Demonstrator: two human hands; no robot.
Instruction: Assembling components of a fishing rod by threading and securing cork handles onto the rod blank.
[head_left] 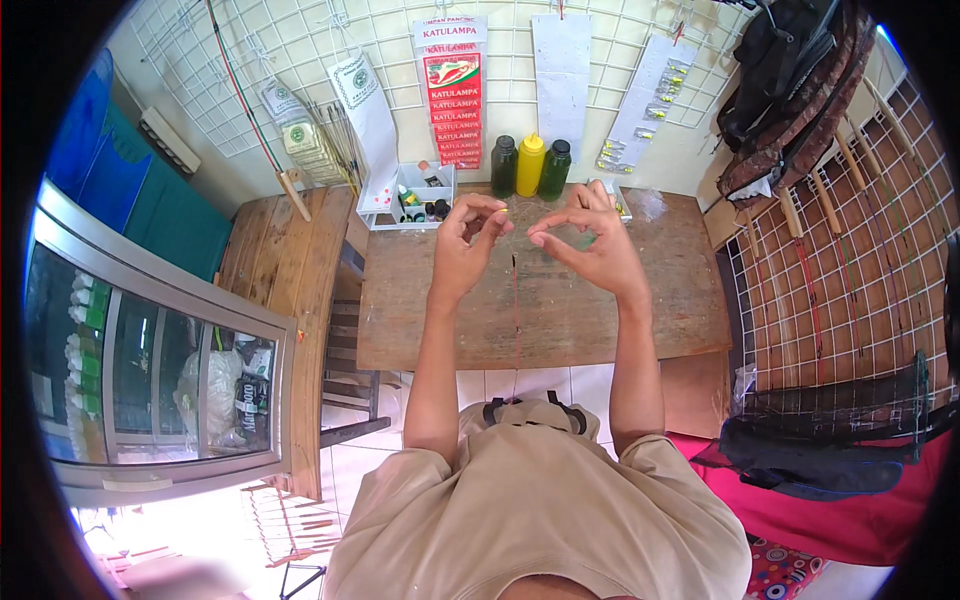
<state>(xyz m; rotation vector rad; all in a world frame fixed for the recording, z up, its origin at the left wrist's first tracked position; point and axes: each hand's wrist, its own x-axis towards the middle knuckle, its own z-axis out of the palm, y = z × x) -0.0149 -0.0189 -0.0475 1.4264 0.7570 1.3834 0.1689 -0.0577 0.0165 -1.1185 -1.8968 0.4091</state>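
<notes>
White wire grid (pixel 390 45) lines the wall behind a worn wooden table (pixel 640 320), with a glass-fronted cabinet (pixel 160 370) at the left and another grid at the right hung with thin rods (pixel 820 205). Dark and camouflage-patterned bags (pixel 800 110) hang at the upper right, and a strip of red packets (pixel 455 110) hangs on the wall grid. Near the table's far edge stand a yellow squeeze bottle (pixel 530 166) between two dark green bottles (pixel 553 172), with a white tray (pixel 405 222) of small containers to their left. Over the table, the left hand (pixel 462 245) and right hand (pixel 597 245) are raised facing each other, slightly apart. Between the forearms runs a slim red rod (pixel 517 315) with a dark tip. The left thumb and forefinger are pinched on a tiny yellow piece (pixel 503 210); the right thumb and forefinger nearly or just meet, and I cannot tell whether anything fine is held between them.
</notes>
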